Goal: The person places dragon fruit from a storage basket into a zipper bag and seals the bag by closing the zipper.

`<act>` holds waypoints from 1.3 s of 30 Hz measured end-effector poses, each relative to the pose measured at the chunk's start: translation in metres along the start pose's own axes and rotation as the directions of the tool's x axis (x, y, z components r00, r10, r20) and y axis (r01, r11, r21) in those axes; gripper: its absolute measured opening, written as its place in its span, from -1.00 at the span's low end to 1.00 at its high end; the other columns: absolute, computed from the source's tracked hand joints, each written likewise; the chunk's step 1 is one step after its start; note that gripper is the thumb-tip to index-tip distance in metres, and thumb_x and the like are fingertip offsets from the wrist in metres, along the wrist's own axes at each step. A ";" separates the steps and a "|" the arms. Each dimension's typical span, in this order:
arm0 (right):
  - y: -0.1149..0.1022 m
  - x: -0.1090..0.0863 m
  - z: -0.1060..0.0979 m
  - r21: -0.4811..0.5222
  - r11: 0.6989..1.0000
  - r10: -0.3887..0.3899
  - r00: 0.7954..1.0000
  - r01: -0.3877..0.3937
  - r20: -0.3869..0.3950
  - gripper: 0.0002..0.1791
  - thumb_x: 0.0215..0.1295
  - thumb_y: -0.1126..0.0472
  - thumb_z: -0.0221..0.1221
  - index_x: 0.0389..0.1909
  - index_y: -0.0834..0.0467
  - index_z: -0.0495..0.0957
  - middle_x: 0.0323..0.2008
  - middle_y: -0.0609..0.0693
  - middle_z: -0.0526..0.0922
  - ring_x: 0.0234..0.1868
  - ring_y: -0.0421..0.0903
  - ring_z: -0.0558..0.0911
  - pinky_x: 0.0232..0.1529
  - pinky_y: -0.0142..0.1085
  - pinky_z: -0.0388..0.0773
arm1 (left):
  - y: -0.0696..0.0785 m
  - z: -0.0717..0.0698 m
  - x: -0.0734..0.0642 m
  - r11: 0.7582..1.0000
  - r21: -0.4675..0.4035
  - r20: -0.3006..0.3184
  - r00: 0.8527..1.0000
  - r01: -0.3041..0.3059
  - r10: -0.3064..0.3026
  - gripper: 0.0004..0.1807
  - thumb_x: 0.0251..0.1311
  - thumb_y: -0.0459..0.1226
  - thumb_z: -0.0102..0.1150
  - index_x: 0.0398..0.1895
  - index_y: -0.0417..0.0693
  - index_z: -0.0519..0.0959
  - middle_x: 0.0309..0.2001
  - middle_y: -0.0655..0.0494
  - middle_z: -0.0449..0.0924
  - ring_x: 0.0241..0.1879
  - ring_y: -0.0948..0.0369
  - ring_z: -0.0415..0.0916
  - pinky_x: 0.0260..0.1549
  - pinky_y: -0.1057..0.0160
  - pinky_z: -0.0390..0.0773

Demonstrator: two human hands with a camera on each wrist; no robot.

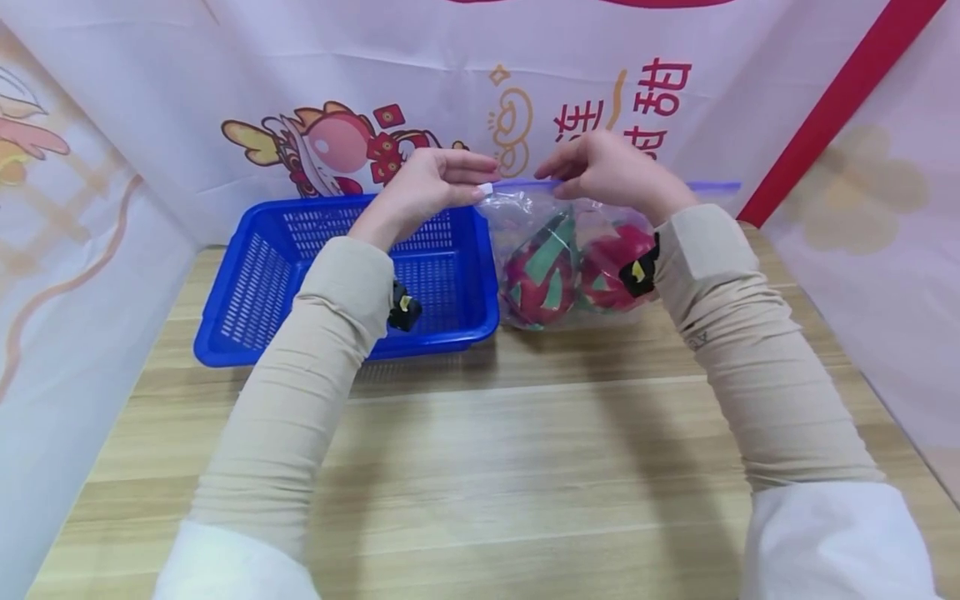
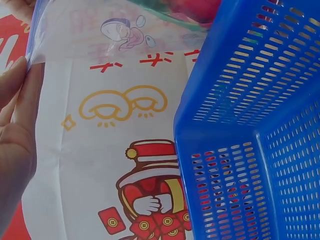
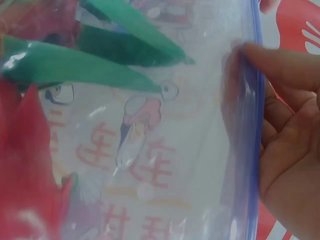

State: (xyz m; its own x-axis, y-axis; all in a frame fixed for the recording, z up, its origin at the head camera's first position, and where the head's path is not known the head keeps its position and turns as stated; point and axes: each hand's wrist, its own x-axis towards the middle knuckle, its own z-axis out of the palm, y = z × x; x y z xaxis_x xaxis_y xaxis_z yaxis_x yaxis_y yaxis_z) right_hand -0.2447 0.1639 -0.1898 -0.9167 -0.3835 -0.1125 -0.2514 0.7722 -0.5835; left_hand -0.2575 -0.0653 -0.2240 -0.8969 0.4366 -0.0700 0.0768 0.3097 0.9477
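Observation:
A clear zip bag [image 1: 600, 212] with a purple zip edge stands upright on the table, right of the blue basket. Inside it are two dragon fruits [image 1: 542, 279], pinkish red with green scales. My left hand [image 1: 425, 185] pinches the bag's top left corner between thumb and fingers, beside a small white piece on the zip. Farther right along the same edge, my right hand [image 1: 609, 171] pinches the zip; the right wrist view shows its thumb and fingers [image 3: 287, 70] at the purple strip. Green leaf tips [image 3: 90, 65] show through the plastic there.
The blue plastic basket [image 1: 487, 292] with slotted walls sits left of the bag, under my left forearm. A wooden table [image 1: 480, 467] lies beneath everything. Printed cloth [image 1: 360, 50] hangs behind and along both sides.

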 end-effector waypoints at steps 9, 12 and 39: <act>-0.013 0.006 0.015 -0.017 0.999 -0.044 0.999 0.044 -0.007 -0.67 0.37 0.29 0.08 0.12 0.22 0.55 0.08 0.21 0.61 0.06 0.05 0.58 0.20 -0.11 0.50 | 0.000 0.004 0.000 1.000 -0.017 0.014 1.000 0.018 -0.018 -0.53 0.30 -0.37 0.08 0.29 -0.11 0.40 0.24 -0.07 0.49 0.21 0.12 0.48 0.23 0.21 0.46; -0.013 0.006 0.016 -0.016 0.999 -0.030 0.999 0.030 -0.018 -0.67 0.38 0.29 0.06 0.11 0.21 0.56 0.09 0.19 0.61 0.06 0.03 0.57 0.20 -0.11 0.49 | 0.001 0.004 -0.002 0.998 -0.011 -0.034 0.998 0.057 -0.057 -0.53 0.27 -0.31 0.14 0.26 -0.10 0.44 0.21 -0.07 0.53 0.17 0.12 0.53 0.21 0.21 0.48; -0.015 0.010 0.019 -0.047 0.994 0.098 0.991 -0.103 -0.090 -0.64 0.31 0.00 0.15 -0.14 0.21 0.67 -0.20 0.09 0.69 -0.22 -0.09 0.50 -0.20 -0.30 0.43 | 0.004 0.014 0.004 0.996 -0.026 -0.161 0.983 0.084 -0.087 -0.60 0.20 -0.32 0.23 0.13 -0.16 0.55 0.07 -0.10 0.63 0.06 0.15 0.62 0.08 0.27 0.57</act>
State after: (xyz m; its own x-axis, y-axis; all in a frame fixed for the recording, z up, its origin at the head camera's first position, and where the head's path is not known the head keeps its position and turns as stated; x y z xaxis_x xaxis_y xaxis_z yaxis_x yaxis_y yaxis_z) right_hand -0.2444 0.1383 -0.1976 -0.9612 -0.2584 -0.0962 -0.1702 0.8304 -0.5305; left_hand -0.2547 -0.0507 -0.2247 -0.9586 0.2662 -0.1015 -0.0105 0.3231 0.9463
